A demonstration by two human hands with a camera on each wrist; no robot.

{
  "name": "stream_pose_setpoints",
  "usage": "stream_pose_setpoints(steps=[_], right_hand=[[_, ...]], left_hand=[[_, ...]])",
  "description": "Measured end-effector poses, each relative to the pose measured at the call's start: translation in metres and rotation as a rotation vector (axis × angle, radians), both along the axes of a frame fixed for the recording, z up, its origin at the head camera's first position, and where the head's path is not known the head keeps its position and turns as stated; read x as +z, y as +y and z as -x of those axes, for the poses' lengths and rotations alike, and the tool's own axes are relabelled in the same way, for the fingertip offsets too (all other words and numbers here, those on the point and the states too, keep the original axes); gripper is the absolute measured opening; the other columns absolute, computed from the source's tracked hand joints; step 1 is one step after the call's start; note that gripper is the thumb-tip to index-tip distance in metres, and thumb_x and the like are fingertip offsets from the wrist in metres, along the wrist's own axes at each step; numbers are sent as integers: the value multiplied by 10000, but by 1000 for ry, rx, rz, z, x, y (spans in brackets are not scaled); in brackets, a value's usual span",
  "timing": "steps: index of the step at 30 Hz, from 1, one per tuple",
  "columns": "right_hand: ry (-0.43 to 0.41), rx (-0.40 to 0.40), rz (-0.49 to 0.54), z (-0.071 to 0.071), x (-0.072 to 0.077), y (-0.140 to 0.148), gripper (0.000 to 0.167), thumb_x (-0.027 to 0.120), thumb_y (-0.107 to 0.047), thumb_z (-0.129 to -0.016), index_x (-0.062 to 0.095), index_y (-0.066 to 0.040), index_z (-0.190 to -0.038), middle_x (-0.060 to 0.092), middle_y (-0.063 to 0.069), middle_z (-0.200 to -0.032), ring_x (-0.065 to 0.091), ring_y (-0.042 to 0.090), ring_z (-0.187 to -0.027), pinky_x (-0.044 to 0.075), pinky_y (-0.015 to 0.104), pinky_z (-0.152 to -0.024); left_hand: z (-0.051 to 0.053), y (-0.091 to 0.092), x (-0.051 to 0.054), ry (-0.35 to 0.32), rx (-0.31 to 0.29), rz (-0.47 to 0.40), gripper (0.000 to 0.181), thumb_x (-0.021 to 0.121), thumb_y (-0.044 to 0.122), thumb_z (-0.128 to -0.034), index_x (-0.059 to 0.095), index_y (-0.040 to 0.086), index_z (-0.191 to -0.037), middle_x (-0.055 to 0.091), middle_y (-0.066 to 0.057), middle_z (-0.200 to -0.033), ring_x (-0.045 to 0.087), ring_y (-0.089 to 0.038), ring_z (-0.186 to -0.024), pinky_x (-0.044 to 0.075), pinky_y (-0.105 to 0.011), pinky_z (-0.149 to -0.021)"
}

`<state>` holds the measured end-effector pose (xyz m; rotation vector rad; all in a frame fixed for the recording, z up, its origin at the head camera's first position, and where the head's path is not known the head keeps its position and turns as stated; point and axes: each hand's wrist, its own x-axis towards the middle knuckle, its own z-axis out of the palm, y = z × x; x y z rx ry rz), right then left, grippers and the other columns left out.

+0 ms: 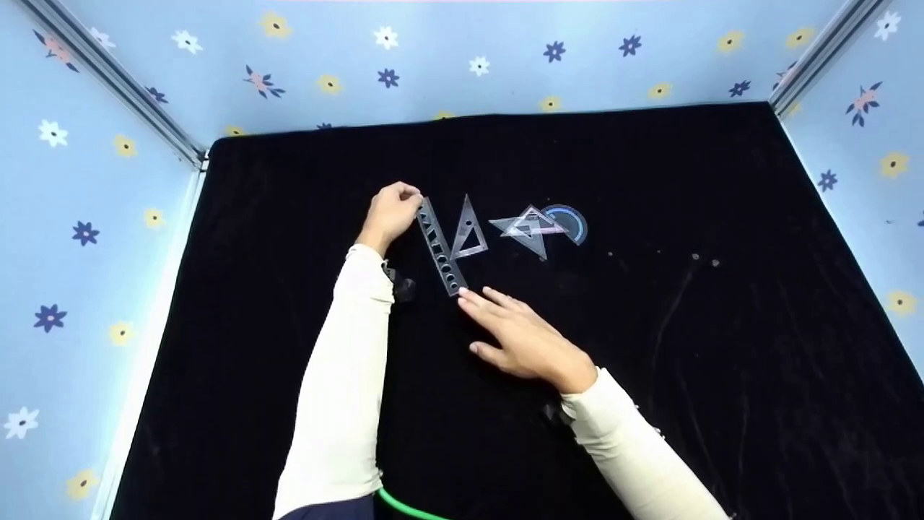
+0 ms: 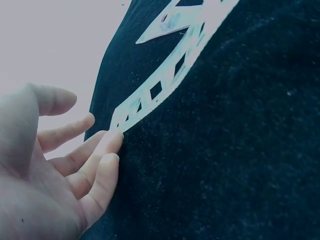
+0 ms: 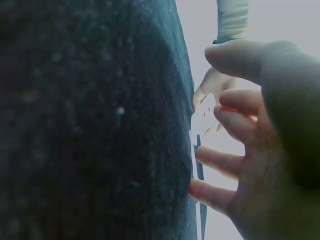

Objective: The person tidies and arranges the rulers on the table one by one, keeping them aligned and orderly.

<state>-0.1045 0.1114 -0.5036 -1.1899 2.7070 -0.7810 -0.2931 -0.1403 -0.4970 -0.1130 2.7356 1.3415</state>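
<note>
A clear stencil ruler [image 1: 442, 253] with cut-out shapes lies slanted on the black cloth. At its far end, my left hand [image 1: 392, 215] touches it with the fingertips; in the left wrist view these fingers are loosely bent, the thumb apart from the ruler [image 2: 134, 107]. My right hand [image 1: 527, 343] lies palm down at the near end, fingers extended and fingertips against the ruler's corner. A clear set square [image 1: 468, 211] stands close on the ruler's right, its lower corner at the ruler's edge. In the right wrist view, the right hand's fingers [image 3: 217, 162] are spread.
To the right, two overlapping clear set squares [image 1: 534, 245] lie against a blue-marked protractor [image 1: 579, 225]. Black cloth [image 1: 686, 404] covers the table, with small specks and creases at right. Flowered blue panels [image 1: 476, 87] border the back and sides. A green cable [image 1: 404, 508] shows near the body.
</note>
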Motion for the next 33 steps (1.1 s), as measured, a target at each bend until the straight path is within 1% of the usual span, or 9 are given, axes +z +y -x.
stream_pose_setpoints(steps=[6,13,17,20,24,28,33], right_hand=[[36,26,19,-7,0,0,657,638,-284,-964,393,-60,-1532,356,75,-1591,337,392,-1435,296,526,-1142],[55,39,22,-10,0,1,635,648,-252,-956,424,-33,-1508,384,97,-1572,349,377,-1432,279,456,-1164],[54,25,24,-11,0,1,546,636,-252,-961,516,-17,-1440,464,107,-1520,405,367,-1400,309,445,-1150],[55,6,27,-11,0,1,467,624,-245,-965,586,-7,-1365,541,119,-1450,471,355,-1348,348,435,-1127],[58,-14,3,-13,0,2,410,620,-247,-964,633,-29,-1312,602,97,-1382,514,329,-1305,371,420,-1107],[63,-23,-25,-14,0,2,404,617,-259,-963,643,-52,-1309,607,73,-1380,513,316,-1303,381,440,-1094],[65,-26,-37,-14,-1,1,436,619,-269,-962,624,-44,-1336,569,83,-1425,499,317,-1317,377,456,-1096]], left_hand=[[-5,-4,-3,-4,-17,8,303,573,237,-953,701,66,-1167,688,-82,-1136,592,-215,-1057,432,-351,-968],[-10,-3,-2,0,-43,-4,316,576,237,-959,696,54,-1187,684,-86,-1165,590,-219,-1079,426,-350,-985],[-10,-3,-4,-5,-46,6,314,579,248,-954,702,68,-1179,684,-77,-1184,590,-215,-1095,421,-350,-993],[-10,-3,-6,4,-45,15,309,581,246,-950,709,72,-1171,689,-76,-1183,594,-221,-1099,421,-349,-996],[-10,-3,-9,22,-40,22,307,584,238,-948,715,67,-1168,696,-80,-1182,600,-230,-1105,422,-347,-1002],[-11,-3,-9,27,-43,31,305,580,229,-942,716,78,-1170,699,-66,-1179,603,-219,-1107,424,-343,-999],[-13,-4,-8,57,-70,74,294,568,205,-945,726,71,-1154,706,-68,-1137,609,-228,-1070,436,-356,-975]])
